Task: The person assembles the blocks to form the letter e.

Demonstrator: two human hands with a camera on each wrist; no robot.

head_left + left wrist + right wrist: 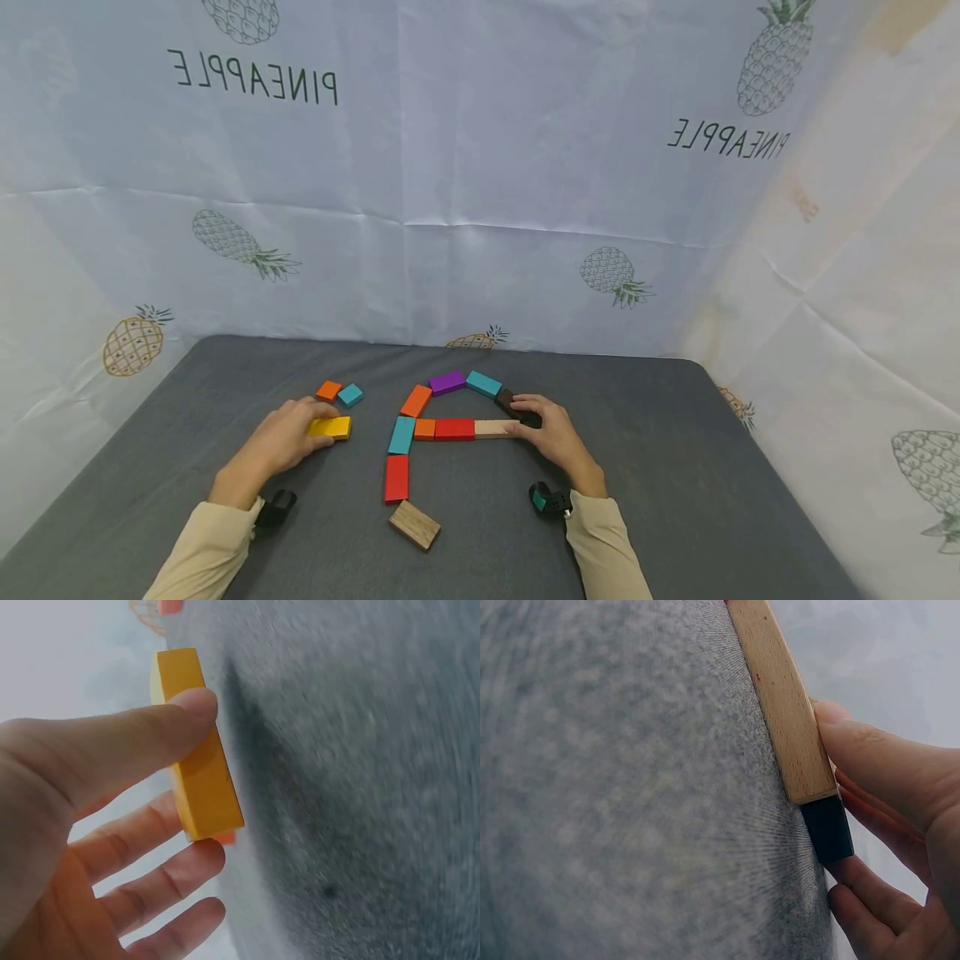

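My left hand (288, 435) pinches a yellow block (330, 428) between thumb and fingers. In the left wrist view that yellow block (206, 784) is tilted, close to the grey cloth. At the row's right end, my right hand (551, 433) has its fingers curled about a black block (829, 829). Its thumb touches the light wooden block (787, 712), whose end meets the black one. A dark brown block (506, 401) lies by the right fingertips, partly covered. The light wooden block (493, 429) continues a row with a red block (454, 430) and an orange block (424, 429).
An arch runs through a teal block (483, 384), a purple block (447, 382) and an orange block (416, 401), down to a teal block (401, 435), a red block (397, 479) and a brown wooden block (415, 525). Small orange (329, 391) and teal pieces (350, 395) lie left.
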